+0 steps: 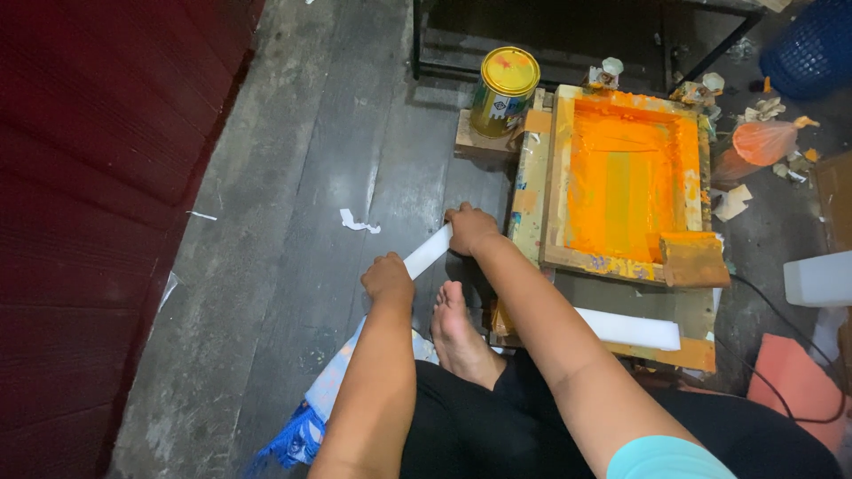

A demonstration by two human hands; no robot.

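My left hand (388, 278) and my right hand (470, 228) both grip a long white strip (429, 251) that runs slantwise over the dark wooden floor. The left hand holds its lower end, the right its upper end. Just right of the right hand a wooden screen-printing frame (557, 177) lies flat, its mesh covered in orange ink. A wooden squeegee (695, 259) smeared orange rests on the frame's near right corner. Another white strip (630, 329) lies on the board below the frame. My bare foot (457, 333) rests between my arms.
A yellow-lidded paint tin (503, 90) stands on a wood block behind the frame. An orange plastic bag (761, 144) and paper scraps lie at the right. A blue basket (816, 44) sits top right. A dark red wall (98, 177) fills the left. A blue-white sack (311, 417) lies under my left arm.
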